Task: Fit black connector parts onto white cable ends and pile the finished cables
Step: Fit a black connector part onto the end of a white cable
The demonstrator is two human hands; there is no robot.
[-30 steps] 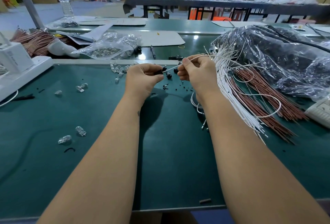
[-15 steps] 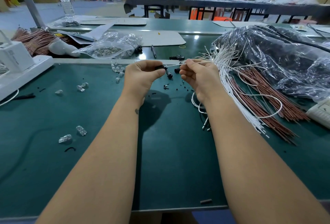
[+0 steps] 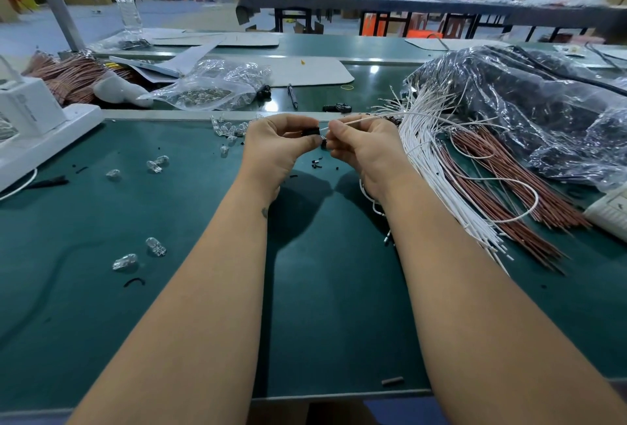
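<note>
desk: dark green, plain
cable bundle: white
wire bundle: reddish brown
connector part: black
loose bulbs: clear, glassy
bag: transparent over black
pad: pale grey
rubber band: yellow

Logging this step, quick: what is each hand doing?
Left hand: pinches a black connector part.
Right hand: pinches a white cable.

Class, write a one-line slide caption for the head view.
Left hand holds a black connector while right hand pinches a white cable at it.
</note>
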